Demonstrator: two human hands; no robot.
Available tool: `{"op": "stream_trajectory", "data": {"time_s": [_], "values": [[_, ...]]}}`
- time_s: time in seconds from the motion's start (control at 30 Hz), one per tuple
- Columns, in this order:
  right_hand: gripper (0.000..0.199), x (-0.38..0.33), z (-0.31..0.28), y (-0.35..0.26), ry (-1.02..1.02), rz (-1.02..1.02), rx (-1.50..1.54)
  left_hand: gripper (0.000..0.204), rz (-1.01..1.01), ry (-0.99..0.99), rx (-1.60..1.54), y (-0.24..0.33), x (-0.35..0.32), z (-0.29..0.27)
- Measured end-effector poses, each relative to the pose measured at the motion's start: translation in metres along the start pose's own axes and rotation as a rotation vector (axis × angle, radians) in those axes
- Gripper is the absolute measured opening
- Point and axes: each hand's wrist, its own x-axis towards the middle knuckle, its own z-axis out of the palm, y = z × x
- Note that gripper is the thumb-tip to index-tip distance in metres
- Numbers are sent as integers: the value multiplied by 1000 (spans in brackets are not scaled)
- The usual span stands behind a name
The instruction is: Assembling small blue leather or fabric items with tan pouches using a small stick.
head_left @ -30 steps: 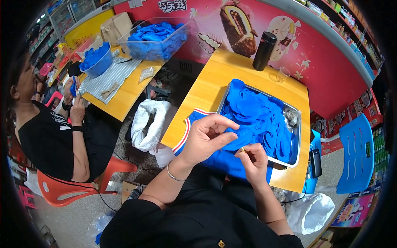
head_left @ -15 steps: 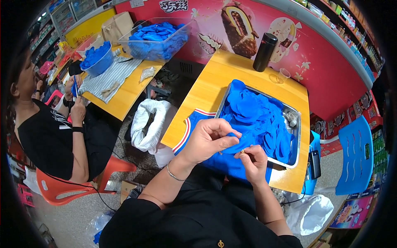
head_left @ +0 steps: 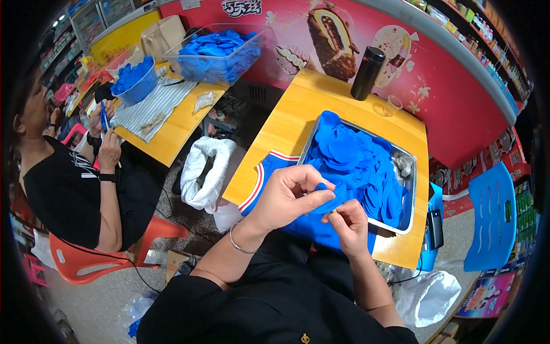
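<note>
Over the near edge of a metal tray (head_left: 411,215), my left hand (head_left: 286,198) pinches a thin blue cloth piece (head_left: 326,200) between thumb and fingers. My right hand (head_left: 348,226) is closed at the lower right of that piece, its thumb and forefinger on a thin tan stick (head_left: 334,211) that touches the cloth. Only a short length of the stick shows. Beyond my hands, the tray is heaped with rounded blue cloth pieces (head_left: 346,146). A small greyish bundle (head_left: 403,165) lies at the tray's right side. Blue cloth with a striped border (head_left: 252,192) hangs over the table's near edge.
A black bottle (head_left: 367,73) and clear cup (head_left: 392,105) stand at the table's back. To the left, a co-worker (head_left: 69,189) sits at another table with a blue bowl (head_left: 137,89) and clear bin (head_left: 217,60). A white sack (head_left: 197,183) stands between tables; a blue chair (head_left: 491,218) is right.
My right hand has shifted slightly left and up against the blue cloth piece, and more of the stick shows. My left hand keeps its pinch. The co-worker's hands have moved slightly.
</note>
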Motion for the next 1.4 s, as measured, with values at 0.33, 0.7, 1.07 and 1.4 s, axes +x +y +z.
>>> {"op": "stream_trajectory", "data": {"time_s": [0.33,0.7,1.07,1.4], "values": [[10,2,-1,5,49,-32,17,19,190,-15,203,2,-1,5],[13,2,-2,5,21,-91,-27,18,292,-15,404,11,1,1],[16,5,0,6,35,-125,10,24,373,-43,346,5,3,1],[16,5,-1,7,23,-115,33,23,298,-35,352,5,2,-1]]}}
